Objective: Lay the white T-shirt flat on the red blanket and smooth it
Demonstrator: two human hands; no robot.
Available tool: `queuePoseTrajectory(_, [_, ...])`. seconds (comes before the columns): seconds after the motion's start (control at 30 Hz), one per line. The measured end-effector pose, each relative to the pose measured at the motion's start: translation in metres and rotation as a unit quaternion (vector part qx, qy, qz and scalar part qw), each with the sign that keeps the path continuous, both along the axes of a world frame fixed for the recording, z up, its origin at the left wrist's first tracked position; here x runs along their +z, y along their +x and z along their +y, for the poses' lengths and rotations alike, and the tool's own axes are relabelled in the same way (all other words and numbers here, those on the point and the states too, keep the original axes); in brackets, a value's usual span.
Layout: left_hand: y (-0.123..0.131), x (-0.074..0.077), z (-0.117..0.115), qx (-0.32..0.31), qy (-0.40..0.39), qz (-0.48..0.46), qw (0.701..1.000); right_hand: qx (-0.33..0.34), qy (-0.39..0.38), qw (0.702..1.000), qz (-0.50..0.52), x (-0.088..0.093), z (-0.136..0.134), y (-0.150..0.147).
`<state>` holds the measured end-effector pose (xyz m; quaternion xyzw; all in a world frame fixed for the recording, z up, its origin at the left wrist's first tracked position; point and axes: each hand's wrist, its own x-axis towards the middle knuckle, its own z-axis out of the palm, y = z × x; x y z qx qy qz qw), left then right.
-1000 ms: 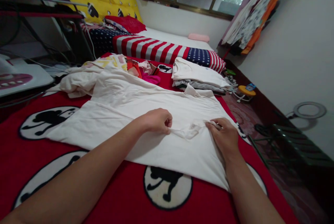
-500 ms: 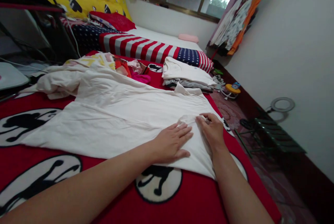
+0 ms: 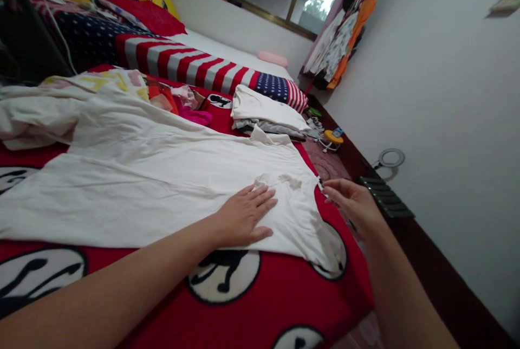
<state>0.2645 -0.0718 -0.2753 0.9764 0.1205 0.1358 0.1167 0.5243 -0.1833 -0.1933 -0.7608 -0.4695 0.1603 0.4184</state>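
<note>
A white shirt [image 3: 162, 175] lies spread out, slightly wrinkled, on a red blanket [image 3: 244, 311] with black-and-white round figures. My left hand [image 3: 246, 216] rests flat on the shirt's right part, fingers stretched and palm down. Beside the cloth's right edge, over the blanket's border, is my right hand [image 3: 351, 202]. Its thumb and fingers are drawn together in a pinch. What lies between those fingertips, if anything, I cannot make out. A crumpled fold shows on the shirt just beyond my left hand.
A stack of folded clothes [image 3: 270, 110] sits beyond the shirt. Loose pink and red clothes [image 3: 187, 108] and a crumpled pale cloth [image 3: 36, 110] lie at left. A yellow-topped stool [image 3: 333, 136] and a dark slatted rack [image 3: 388, 197] stand on the right.
My right hand has let go of the shirt and moved right, past its edge. The shirt's near right corner now lies spread farther out. My left hand stays flat; the view has turned right.
</note>
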Motion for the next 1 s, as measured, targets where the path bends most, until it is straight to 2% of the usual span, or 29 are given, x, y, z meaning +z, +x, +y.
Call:
queuePoseTrajectory(0.13, [-0.001, -0.001, 0.001, -0.014, 0.0, 0.002, 1.0, 0.05, -0.133, 0.986, -0.089, -0.027, -0.014, 0.007])
queuePoseTrajectory(0.27, [-0.002, 0.004, 0.001, -0.037, 0.0, -0.014, 0.999, 0.06, -0.207, 0.958, -0.188, -0.037, -0.02, 0.002])
queuePoseTrajectory(0.47, [-0.003, 0.007, 0.002, -0.084, -0.02, -0.024, 0.996, 0.073, -0.225, 0.953, -0.19, -0.031, -0.027, -0.005])
queuePoseTrajectory(0.8, [-0.004, 0.009, 0.001, -0.081, -0.027, -0.002, 0.996, 0.098, -0.224, 0.952, -0.186, -0.037, -0.038, 0.014])
queuePoseTrajectory(0.9, [-0.004, 0.009, 0.0, -0.06, -0.028, -0.012, 0.998, 0.111, -0.239, 0.942, -0.208, -0.029, -0.025, 0.018])
queuePoseTrajectory(1.0, [-0.003, 0.007, -0.001, -0.036, -0.028, -0.027, 0.999, 0.071, -0.222, 0.938, -0.255, -0.015, 0.009, 0.015])
